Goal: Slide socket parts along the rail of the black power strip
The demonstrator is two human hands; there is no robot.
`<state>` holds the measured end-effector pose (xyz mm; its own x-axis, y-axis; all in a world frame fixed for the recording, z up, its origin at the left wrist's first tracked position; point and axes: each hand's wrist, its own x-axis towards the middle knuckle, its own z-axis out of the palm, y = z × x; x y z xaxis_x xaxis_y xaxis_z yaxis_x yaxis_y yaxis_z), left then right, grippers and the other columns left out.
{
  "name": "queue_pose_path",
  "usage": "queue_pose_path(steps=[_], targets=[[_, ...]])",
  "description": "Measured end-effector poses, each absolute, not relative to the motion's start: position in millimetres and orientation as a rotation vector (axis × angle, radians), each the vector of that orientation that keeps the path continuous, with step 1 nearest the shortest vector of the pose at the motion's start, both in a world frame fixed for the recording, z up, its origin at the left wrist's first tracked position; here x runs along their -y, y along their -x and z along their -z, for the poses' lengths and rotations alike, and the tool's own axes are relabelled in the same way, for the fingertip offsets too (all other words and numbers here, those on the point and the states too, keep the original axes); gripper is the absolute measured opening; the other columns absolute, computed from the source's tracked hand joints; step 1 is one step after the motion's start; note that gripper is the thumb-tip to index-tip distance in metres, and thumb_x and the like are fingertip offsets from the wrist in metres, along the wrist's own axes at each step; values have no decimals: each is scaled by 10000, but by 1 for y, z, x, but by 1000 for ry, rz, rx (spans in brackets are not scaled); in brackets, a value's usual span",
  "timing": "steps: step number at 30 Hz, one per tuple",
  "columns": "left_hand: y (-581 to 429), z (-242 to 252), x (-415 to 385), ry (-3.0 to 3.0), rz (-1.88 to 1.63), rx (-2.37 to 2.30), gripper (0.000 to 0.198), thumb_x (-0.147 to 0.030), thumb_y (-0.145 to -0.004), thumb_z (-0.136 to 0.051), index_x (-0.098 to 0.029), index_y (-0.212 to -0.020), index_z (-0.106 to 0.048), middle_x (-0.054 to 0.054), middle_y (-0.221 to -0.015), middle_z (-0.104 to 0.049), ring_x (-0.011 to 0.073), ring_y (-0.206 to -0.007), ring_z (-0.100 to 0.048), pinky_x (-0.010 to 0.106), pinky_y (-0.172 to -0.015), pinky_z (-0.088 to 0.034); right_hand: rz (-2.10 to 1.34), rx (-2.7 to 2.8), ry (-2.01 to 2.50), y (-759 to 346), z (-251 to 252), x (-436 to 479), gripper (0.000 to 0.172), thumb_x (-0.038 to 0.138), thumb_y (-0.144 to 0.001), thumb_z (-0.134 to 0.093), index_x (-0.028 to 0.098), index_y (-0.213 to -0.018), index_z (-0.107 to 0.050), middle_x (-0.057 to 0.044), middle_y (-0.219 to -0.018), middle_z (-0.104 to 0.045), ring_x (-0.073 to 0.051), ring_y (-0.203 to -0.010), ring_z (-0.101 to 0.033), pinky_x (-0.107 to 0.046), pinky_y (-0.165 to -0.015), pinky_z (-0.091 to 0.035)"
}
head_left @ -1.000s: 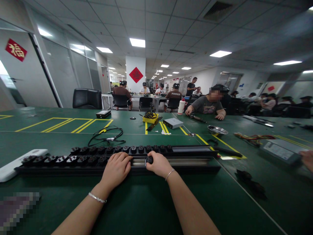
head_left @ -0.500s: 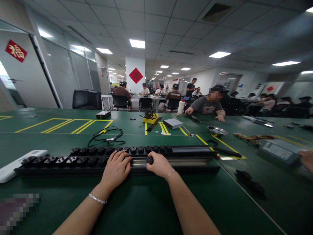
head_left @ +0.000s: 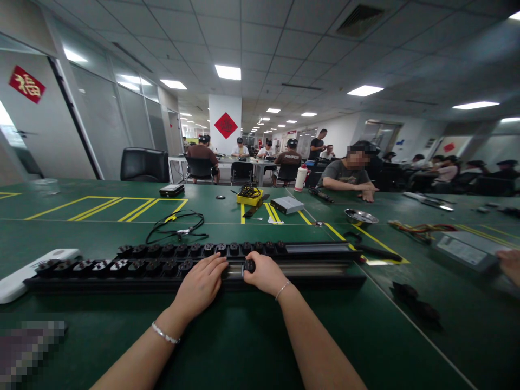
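Two long black power-track rails lie side by side across the table in front of me. The front rail (head_left: 300,279) carries a row of round black socket modules (head_left: 169,266) on its left stretch, with a bare metallic channel to the right. My right hand (head_left: 262,273) is closed round one black socket module (head_left: 249,266) on this rail, thumb and fingers at its sides. My left hand (head_left: 203,279) lies over the same rail just left of that module, fingers stretched out and close together; what is under its palm is hidden. Behind it, the rear rail (head_left: 317,248) holds another row of modules.
A white power strip (head_left: 36,271) lies at the left. Behind the rails are a coiled black cable (head_left: 179,227), a yellow box (head_left: 248,197), a grey metal box (head_left: 286,205) and a steel bowl (head_left: 361,216). A person (head_left: 345,176) sits opposite; another hand (head_left: 509,264) touches a power supply (head_left: 465,249).
My left hand has shifted right along the front rail, uncovering a module to its left. My right hand has stayed in place. The person opposite has brought their hands together.
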<state>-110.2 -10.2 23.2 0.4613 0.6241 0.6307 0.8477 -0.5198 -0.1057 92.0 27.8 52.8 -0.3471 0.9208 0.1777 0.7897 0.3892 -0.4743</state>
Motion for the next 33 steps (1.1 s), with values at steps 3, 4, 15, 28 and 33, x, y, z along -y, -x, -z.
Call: queue_pose_path(steps=[3,4,15,28,33], targets=[[107,-23,11,2325,693,1228,335,-156,-846,-379,-159,-1123,-567,81,-1180,-593,223,-1172,-476,412,-986,-404,-426,2245,1468,-92,-51,-29,348,313,-672,-568,190,-997,-585,-74,-899,-647,-183,-816,-589,-254,-719,-400],[106,-24,12,2321,677,1229,332,-164,-851,-378,-161,-1122,-568,79,-1186,-590,228,-1181,-469,422,-994,-395,-423,2246,1468,-92,-51,-29,345,312,-675,-569,190,-997,-585,-74,-900,-647,-184,-820,-589,-254,-721,-399],[93,-13,12,2348,585,1224,405,-253,-862,-390,-123,-1235,-480,99,-1301,-500,222,-1252,-389,389,-1012,-396,-416,2234,1461,-92,-51,-29,325,308,-672,-579,191,-975,-587,-68,-895,-646,-176,-810,-586,-245,-701,-394],[91,-12,13,2377,602,1316,383,-272,-841,-420,-131,-1178,-535,107,-1273,-525,230,-1196,-456,401,-997,-404,-442,2227,1441,-93,-49,-31,312,279,-673,-578,194,-973,-589,-64,-876,-654,-170,-795,-595,-238,-700,-399],[90,-11,12,2375,615,1322,377,-266,-829,-432,-142,-1167,-544,103,-1269,-529,233,-1185,-467,401,-982,-418,-448,2219,1422,-93,-47,-32,302,274,-673,-575,195,-964,-590,-62,-862,-661,-171,-790,-601,-237,-690,-404]])
